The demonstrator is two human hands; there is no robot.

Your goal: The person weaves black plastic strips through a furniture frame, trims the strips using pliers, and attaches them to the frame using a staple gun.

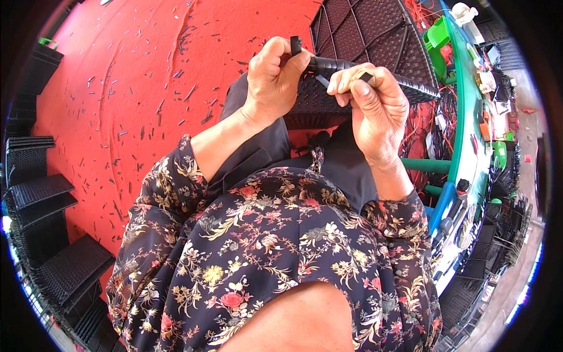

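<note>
Across my lap lies a dark woven wicker piece (366, 29) with a lattice of bars on top, reaching away to the far right. At its near edge, my left hand (272, 82) is closed in a pinch on a flat black strip (295, 45), whose end sticks up past the thumb. My right hand (378, 108) is also closed, with a short black strip end (366, 77) showing between thumb and fingers. Between the hands runs a wrapped black edge (331, 66). A thin greyish sliver (322, 81) shows beside the right fingertips; its kind I cannot make out.
Many short black offcuts are scattered over the red floor covering (141, 70). Black woven panels (73, 267) stand stacked at the left. To the right is a green-edged table (463, 111) holding small tools and clutter, with a bright green plastic chair-like item (437, 35) near it.
</note>
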